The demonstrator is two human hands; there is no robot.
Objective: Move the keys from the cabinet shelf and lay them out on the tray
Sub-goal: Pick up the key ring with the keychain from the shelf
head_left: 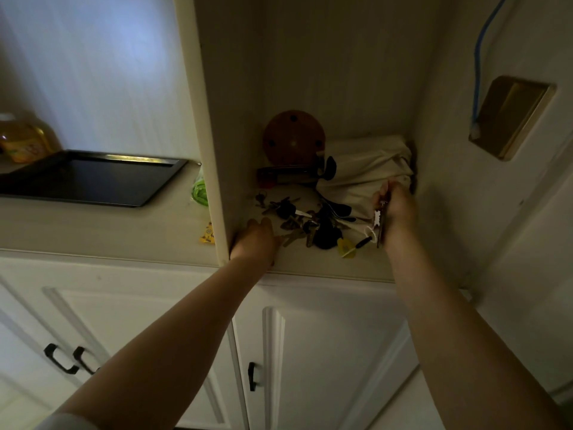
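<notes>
Barely begun: the black tray [93, 178], off at nine o'clock from the shelf, looks bare, while the keys [305, 220] lie in a tangled heap of dark fobs and metal blades on the cabinet shelf [310, 262]. The right hand [395, 209] pinches what seems a small bunch with a white tag. The left hand [255, 240] rests curled at the heap's eight o'clock edge; whether it grips anything I cannot tell.

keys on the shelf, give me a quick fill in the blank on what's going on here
1. The right hand grips a bunch of ____.
2. The loose pile of keys lies on the cabinet ____.
3. The dark tray holds ____ keys so far.
4. The left hand rests on the shelf's ____ edge.

Missing words: keys; shelf; no; front
</notes>
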